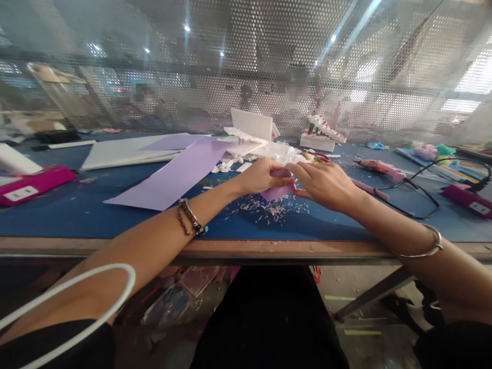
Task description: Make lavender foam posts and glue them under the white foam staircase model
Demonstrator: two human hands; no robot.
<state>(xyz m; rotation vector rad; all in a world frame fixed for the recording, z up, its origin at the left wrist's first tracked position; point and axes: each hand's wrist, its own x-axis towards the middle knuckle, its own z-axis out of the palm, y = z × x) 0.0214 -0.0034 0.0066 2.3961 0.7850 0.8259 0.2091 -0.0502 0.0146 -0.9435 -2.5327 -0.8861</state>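
Observation:
My left hand [260, 175] and my right hand [326, 183] meet over the blue table [96, 218], both closed on a small purple foam piece [277, 192] held between them. The piece shows below my fingers; its upper part is hidden by them. Small pale shavings [269, 207] lie scattered on the table right beneath it. A bead bracelet circles my left wrist and a metal bangle my right forearm.
A long lilac sheet [175, 174] and white boards [126, 150] lie to the left. White foam offcuts [253, 141] pile behind my hands. A glue gun [378, 167] with black cable lies right. Magenta boxes [33, 185] sit at both edges. Perforated metal screen behind.

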